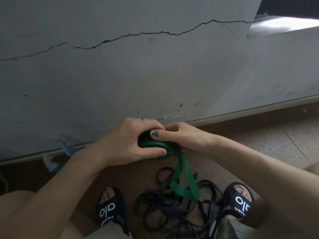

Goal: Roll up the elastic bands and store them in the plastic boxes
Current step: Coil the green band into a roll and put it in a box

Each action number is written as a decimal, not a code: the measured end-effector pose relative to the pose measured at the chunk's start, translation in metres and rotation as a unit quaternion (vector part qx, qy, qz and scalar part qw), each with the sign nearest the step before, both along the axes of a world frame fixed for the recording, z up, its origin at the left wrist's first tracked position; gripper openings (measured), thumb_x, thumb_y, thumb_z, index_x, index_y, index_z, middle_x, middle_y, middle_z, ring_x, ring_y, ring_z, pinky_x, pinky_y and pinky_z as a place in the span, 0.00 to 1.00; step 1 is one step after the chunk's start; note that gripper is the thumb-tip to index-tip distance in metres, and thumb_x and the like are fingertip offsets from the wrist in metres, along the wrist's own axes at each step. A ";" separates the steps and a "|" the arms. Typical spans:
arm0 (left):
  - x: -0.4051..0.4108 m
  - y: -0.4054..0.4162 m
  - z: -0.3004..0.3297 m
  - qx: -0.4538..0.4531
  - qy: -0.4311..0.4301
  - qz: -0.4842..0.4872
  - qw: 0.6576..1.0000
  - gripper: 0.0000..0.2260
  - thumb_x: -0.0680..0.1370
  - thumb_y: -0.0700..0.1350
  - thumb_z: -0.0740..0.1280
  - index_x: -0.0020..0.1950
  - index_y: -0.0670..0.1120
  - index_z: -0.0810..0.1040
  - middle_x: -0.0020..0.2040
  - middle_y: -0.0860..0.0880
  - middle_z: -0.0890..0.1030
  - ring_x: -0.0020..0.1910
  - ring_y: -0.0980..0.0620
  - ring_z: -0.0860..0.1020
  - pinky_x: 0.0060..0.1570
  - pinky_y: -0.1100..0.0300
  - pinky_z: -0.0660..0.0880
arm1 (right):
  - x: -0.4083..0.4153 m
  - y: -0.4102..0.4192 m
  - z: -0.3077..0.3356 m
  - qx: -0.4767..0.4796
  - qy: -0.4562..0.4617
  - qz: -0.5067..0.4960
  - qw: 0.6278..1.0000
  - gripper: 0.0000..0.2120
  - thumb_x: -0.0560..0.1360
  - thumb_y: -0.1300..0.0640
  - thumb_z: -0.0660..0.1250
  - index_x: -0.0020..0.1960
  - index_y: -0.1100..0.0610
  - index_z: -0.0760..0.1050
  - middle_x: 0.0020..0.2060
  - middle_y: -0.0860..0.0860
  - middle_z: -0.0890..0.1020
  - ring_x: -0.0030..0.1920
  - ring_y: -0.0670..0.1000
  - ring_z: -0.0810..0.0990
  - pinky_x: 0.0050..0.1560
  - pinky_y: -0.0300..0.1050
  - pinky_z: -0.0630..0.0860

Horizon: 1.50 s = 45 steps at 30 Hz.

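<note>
Green band (185, 185) is half wound: its coil sits pinched between both hands just in front of the wall (138, 75), above the floor, while the loose tail hangs down from the coil toward the pile (172, 209) of dark bands lying between the person's sandals. The left hand (133, 142) is closed around the coil, fingers over the top and thumb under it, likely to keep the turns from springing open. The right hand (183, 137) is also closed on the coil, thumb pressed on its upper face and fingers behind, placed to turn it and draw in more tail. How tight the roll is cannot be judged, since the hands cover most of it. No plastic box is in view.
</note>
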<state>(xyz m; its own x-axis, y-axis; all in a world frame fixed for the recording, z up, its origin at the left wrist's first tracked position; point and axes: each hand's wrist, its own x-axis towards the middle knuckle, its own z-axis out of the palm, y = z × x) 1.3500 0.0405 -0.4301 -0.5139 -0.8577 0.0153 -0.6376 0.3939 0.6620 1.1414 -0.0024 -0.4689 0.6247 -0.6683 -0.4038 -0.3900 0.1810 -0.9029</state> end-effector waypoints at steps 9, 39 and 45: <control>0.002 0.001 -0.002 -0.004 0.009 0.016 1.000 0.16 0.74 0.57 0.74 0.59 0.54 0.80 0.49 0.57 0.83 0.50 0.56 0.82 0.47 0.56 0.78 | -0.006 -0.001 0.000 0.084 -0.056 0.039 0.994 0.26 0.74 0.39 0.72 0.64 0.55 0.81 0.59 0.57 0.85 0.63 0.60 0.83 0.73 0.66 0.70; 0.004 -0.001 -0.005 -0.031 0.011 0.015 0.999 0.15 0.74 0.57 0.74 0.56 0.53 0.80 0.47 0.58 0.82 0.46 0.58 0.81 0.45 0.56 0.78 | -0.012 -0.004 0.007 0.134 -0.077 0.055 0.986 0.25 0.76 0.43 0.69 0.66 0.58 0.79 0.59 0.62 0.83 0.58 0.57 0.82 0.67 0.59 0.74; 0.001 -0.002 -0.005 -0.018 -0.052 -0.018 0.998 0.18 0.75 0.62 0.71 0.59 0.54 0.80 0.48 0.60 0.81 0.48 0.59 0.79 0.44 0.61 0.76 | 0.001 0.003 0.000 0.022 0.034 0.018 0.999 0.29 0.69 0.28 0.71 0.60 0.48 0.83 0.54 0.51 0.88 0.57 0.54 0.86 0.66 0.60 0.78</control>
<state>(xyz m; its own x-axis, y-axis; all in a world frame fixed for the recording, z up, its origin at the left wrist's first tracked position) 1.3511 0.0384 -0.4350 -0.5456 -0.8380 -0.0092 -0.6866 0.4407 0.5783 1.1427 0.0008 -0.4693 0.6184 -0.6262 -0.4748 -0.4569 0.2051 -0.8656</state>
